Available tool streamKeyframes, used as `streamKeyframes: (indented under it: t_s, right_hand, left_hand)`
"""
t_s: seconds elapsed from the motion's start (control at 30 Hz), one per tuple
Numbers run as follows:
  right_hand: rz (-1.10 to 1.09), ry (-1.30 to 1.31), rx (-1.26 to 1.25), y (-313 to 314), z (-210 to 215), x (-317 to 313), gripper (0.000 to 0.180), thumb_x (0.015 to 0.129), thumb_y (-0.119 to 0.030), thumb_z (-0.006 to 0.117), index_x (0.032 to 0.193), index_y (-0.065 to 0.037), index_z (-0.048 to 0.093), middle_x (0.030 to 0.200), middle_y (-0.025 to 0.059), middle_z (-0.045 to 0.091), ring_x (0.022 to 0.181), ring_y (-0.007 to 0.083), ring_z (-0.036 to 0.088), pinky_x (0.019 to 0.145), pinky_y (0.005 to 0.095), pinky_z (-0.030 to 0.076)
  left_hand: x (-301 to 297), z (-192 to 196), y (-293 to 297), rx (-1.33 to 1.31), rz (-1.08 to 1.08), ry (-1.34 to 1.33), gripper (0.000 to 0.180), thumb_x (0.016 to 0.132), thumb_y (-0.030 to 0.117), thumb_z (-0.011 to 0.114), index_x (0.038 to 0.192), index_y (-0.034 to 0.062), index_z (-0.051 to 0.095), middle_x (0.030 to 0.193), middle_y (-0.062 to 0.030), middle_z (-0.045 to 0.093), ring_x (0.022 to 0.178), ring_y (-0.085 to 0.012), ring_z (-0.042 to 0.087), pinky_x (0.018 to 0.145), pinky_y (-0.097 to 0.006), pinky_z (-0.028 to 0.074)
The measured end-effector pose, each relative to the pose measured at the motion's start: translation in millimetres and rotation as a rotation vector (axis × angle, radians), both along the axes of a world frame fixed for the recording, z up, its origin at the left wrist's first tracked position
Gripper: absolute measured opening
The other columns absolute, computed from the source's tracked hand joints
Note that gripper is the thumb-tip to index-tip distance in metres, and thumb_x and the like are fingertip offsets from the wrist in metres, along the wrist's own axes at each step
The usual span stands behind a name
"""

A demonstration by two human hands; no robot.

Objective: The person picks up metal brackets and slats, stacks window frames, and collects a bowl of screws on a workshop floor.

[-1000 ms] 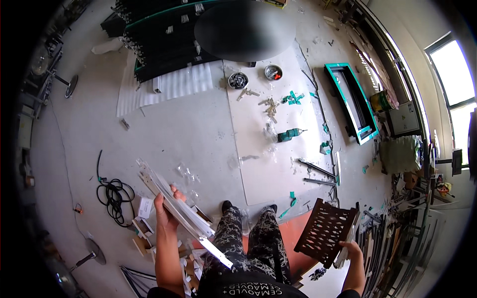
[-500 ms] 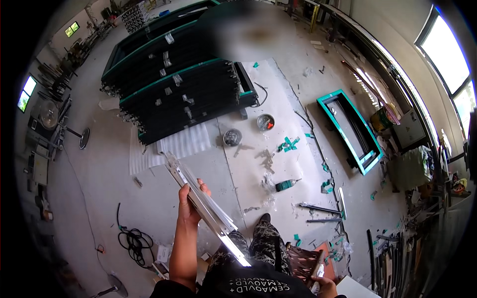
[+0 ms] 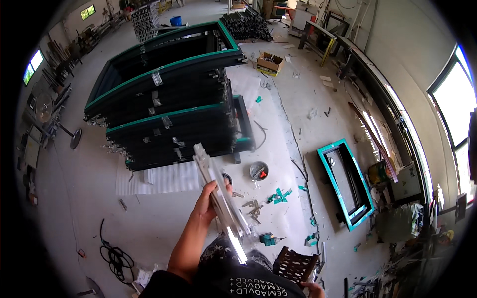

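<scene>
Plainly, in the head view, the left hand is clamped around a bundle of long pale strips, with the thumb along the near side and the fingers curled over the far side. The bundle slants from upper left to lower right, its bright lower end overlapping the person's black shirt. Down by the lower edge, the right hand meets the lower right side of a brown openwork piece; it looks closed on that side, though the fingers are small there and hard to make out.

Beyond the left hand, a round bowl is mostly hidden, and a second bowl with something orange in it stands to its right. Scraps of green tape lie below that bowl on the pale floor covering, and a green drill rests on its side between the bundle and the brown piece. A tall stack of black frames with green edges fills the upper left, a white ribbed sheet showing at its foot. Over on the right lies a single green-edged frame, well apart from the stack. A coiled black hose sits at lower left.
</scene>
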State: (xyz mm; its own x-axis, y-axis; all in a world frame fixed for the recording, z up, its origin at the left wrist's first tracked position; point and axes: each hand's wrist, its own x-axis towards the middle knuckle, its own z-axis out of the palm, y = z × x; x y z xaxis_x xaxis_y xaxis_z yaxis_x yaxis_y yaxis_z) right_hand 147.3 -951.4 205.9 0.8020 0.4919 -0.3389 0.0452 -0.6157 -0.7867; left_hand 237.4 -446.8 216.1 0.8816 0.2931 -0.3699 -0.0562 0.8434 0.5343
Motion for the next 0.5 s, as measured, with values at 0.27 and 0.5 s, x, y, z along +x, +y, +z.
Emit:
streamKeyframes:
  t_s: [0.27,0.5]
  right_hand:
    - [-1.043,0.769,-0.063,71,-38,187,0.018,0.074,-0.014,0.068,0.087,-0.009,0.057,0.068,0.0008,0.055,0.057,0.0132,0.053,0.049,0.0255,0.043]
    - [-0.591,0.686,-0.079,70,-69,335,0.026,0.079,-0.013,0.060,0.101,-0.001,0.056,0.089,0.0073,0.058,0.080,0.0162,0.054,0.067,0.0270,0.042]
  left_hand:
    - [210,48,19,-0.068,-0.350,-0.189,0.043,0.077,0.037,0.063,0.103,0.0053,0.049,0.090,-0.0075,0.055,0.082,-0.0155,0.056,0.070,-0.030,0.052]
    - [372,16,31,-0.136,-0.250,-0.155,0.041,0.078,0.034,0.064,0.101,0.0031,0.051,0.091,-0.0079,0.056,0.081,-0.0149,0.056,0.069,-0.027,0.051]
